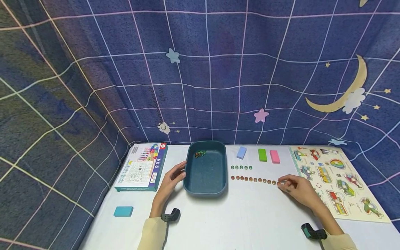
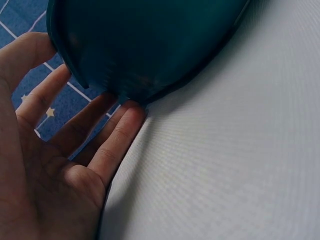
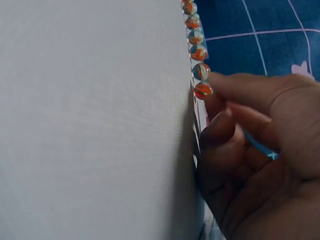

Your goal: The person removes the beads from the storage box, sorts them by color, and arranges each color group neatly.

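My left hand [image 1: 171,177] rests on the left side of a dark teal plastic tub [image 1: 204,194], fingers relaxed. Its fingertips [image 2: 132,112] meet the tub's outer wall low down. A small cluster of green and orange marbles [image 1: 200,153] lies inside the tub at its far left. To the right of the tub runs a row of orange marbles [image 1: 251,179], with a shorter row of green marbles [image 1: 241,167] behind it. At the right end of the orange row, my right hand [image 1: 297,189] pinches an orange-streaked glass marble [image 3: 203,91], close beside its neighbour.
Blue [image 1: 241,152], green [image 1: 262,155] and pink blocks [image 1: 275,157] stand behind the rows. A picture puzzle board [image 1: 340,184] lies at the right. On the left are a flat printed box [image 1: 142,166] and a teal block [image 1: 123,211]. A grid-patterned curtain hangs behind the table.
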`<state>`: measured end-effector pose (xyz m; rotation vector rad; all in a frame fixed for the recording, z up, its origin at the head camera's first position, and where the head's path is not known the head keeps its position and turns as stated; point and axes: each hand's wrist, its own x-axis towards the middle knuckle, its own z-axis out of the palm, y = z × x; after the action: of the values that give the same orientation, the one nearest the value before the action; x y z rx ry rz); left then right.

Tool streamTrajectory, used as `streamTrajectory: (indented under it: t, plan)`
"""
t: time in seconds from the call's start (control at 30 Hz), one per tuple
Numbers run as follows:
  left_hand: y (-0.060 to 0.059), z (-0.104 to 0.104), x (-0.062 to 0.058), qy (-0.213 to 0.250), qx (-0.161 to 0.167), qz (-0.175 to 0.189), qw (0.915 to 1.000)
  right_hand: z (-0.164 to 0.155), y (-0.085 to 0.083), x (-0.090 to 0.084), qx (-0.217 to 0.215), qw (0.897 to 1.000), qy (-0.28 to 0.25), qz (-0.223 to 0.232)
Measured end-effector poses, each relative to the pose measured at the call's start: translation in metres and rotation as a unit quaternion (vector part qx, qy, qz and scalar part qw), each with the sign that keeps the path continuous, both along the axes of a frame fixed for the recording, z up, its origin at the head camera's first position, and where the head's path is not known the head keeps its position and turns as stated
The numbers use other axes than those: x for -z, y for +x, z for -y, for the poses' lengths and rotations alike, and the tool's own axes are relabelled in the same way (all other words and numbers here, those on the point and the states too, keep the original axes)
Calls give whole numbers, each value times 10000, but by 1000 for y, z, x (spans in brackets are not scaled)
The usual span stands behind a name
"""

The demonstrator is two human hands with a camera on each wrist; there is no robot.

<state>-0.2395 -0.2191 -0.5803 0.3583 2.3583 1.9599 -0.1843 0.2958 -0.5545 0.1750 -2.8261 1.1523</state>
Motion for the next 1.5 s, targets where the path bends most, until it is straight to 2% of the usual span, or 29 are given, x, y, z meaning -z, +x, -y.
streamTrajectory:
  t: [0.17,0.33,0.83,1.23,1.5]
  plan:
    - [0,-1,0,55,53,-15,10000,9,-5,-8,-115,9986,-348,-371]
    - [1,-1,0,43,61,19,10000,33,-17,-23,-320,9955,-800,-383]
    - [0,1,0,15,27,-8,10000,153,-71,-68,-1022,9864,-1283,-144]
    - [-1,0,-1,-53,-29,4,10000,241,-120,-72,-1647,9714,-1630,513]
    - [-3,2,-1,-39,2,2,10000,269,-137,-70,-1794,9719,-1368,664]
